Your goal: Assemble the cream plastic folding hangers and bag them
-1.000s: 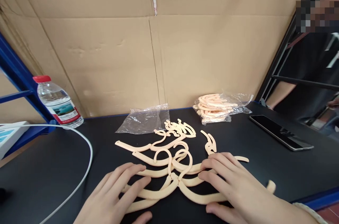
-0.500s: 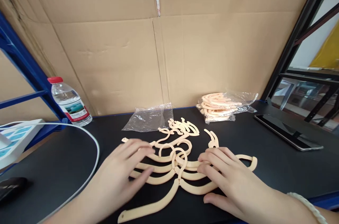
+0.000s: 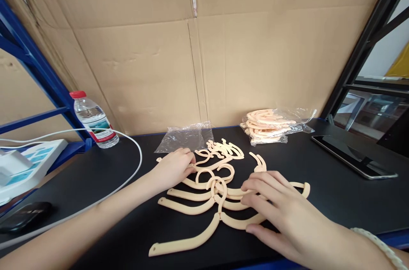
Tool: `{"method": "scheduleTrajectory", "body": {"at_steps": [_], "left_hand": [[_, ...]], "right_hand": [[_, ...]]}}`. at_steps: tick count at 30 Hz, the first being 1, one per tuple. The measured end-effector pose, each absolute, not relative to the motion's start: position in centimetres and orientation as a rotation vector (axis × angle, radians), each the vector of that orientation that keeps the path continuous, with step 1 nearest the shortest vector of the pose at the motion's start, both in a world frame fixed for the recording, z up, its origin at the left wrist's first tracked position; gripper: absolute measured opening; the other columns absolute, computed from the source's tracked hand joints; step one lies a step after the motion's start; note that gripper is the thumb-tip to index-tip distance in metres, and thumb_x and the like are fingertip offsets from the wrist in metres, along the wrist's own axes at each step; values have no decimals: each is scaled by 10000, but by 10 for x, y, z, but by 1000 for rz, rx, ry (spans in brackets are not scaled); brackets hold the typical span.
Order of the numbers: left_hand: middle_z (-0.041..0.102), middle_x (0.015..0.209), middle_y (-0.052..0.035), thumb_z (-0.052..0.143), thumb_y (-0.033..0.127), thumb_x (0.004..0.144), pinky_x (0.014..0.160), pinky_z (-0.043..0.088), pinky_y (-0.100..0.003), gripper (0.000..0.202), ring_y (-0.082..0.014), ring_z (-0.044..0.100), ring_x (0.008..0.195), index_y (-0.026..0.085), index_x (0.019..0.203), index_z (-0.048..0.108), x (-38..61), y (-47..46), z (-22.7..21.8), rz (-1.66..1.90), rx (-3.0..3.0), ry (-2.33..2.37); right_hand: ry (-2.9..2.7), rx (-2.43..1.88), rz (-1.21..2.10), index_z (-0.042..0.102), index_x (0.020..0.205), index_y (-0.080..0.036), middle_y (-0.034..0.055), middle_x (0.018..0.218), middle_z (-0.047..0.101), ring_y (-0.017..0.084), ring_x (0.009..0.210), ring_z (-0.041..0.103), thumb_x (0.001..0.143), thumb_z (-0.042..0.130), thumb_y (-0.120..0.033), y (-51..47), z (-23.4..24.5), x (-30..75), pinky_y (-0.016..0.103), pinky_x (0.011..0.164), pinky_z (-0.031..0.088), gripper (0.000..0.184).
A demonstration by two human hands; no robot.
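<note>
L hand (image 3: 175, 168) grip unclear; R hand (image 3: 275, 206) spread over hangers (image 3: 238, 223), nr desk edge (image 3: 271, 264).

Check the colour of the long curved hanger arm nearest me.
The long curved hanger arm is pale cream, clearest in the head view.

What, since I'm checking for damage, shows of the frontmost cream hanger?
The hanger looks like cream plastic, spread open on the black tabletop. Two curved arms meet at a joint; a hook crosses hangers beyond. The left arm has a hole near its tip; the right arm disappears beneath the right hand. No damage shows.
</note>
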State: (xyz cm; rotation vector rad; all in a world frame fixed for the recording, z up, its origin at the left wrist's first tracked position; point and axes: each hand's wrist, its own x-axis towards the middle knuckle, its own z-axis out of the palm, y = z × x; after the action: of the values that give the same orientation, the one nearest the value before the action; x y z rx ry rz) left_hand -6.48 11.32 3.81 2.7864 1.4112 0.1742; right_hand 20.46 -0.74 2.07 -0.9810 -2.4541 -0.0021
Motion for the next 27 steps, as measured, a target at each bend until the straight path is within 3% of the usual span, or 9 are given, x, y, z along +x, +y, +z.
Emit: {"method": "scheduleTrajectory", "body": {"at_steps": [8, 14, 27], "left_hand": [[607, 726, -16, 403, 233, 920, 624, 428, -313, 86, -208, 577, 668, 216, 865, 468, -66, 124, 40, 361, 2717, 1321], [570, 735, 7, 367, 243, 949, 628, 397, -305, 87, -188, 538, 654, 230, 885, 426, -63, 120, 48, 575, 2678, 1246], [581, 746, 10, 431, 246, 953, 654, 419, -301, 67, -180, 562, 694, 219, 906, 469, -60, 128, 47, 804, 2536, 1227]], "right_hand": [[-2287, -1030, 77, 604, 910, -200, 65, 945, 639, 232, 931, 564, 910, 562, -203, 26, 39, 226, 394, 820, 449, 42], [-2115, -1129, 188, 623, 926, -203, 53, 910, 675, 201, 826, 611, 893, 570, -259, 65, 52, 233, 331, 705, 480, 84], [-1945, -1289, 1010, 705, 904, -165, 40, 761, 670, 160, 680, 599, 828, 643, -402, 124, 31, 222, 263, 538, 427, 257]]}}
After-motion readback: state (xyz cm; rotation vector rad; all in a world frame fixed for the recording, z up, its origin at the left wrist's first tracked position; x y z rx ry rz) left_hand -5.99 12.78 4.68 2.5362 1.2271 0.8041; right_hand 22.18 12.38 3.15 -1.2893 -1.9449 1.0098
